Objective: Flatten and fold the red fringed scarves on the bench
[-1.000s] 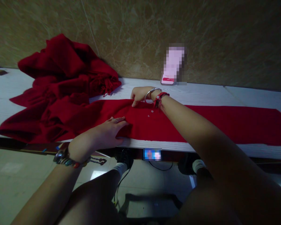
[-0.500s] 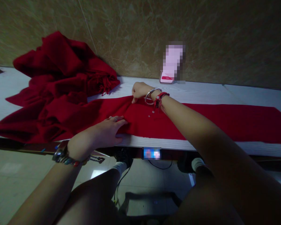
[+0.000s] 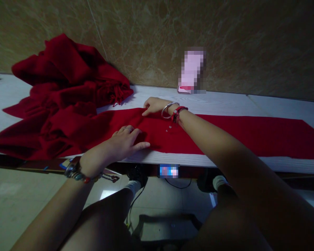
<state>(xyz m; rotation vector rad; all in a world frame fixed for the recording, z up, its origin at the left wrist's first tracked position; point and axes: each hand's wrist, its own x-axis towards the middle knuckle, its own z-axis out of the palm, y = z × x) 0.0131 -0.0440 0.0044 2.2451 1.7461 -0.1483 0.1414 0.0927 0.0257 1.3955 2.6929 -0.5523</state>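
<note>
A long red scarf (image 3: 238, 136) lies flat along the white bench top, and at the left it bunches into a heap with a fringed end (image 3: 117, 92). My left hand (image 3: 125, 141) rests palm down on the flat cloth near its front edge, fingers apart and thumb stretched out to the right. At the scarf's far edge, my right hand (image 3: 154, 105) pinches the border between thumb and fingers; the fingertips are partly hidden. Two tiny pale bits (image 3: 168, 129) sit on the cloth below my right wrist.
A phone (image 3: 191, 71), blurred out, leans against the brown marbled wall behind the bench (image 3: 219, 101). Below the front edge is a small blurred lit screen (image 3: 169, 171) with a cable. My legs are under the bench edge.
My left hand has slid a little to the right, and its thumb now reaches out further. My right hand has shifted slightly left and lower along the scarf's far edge.
</note>
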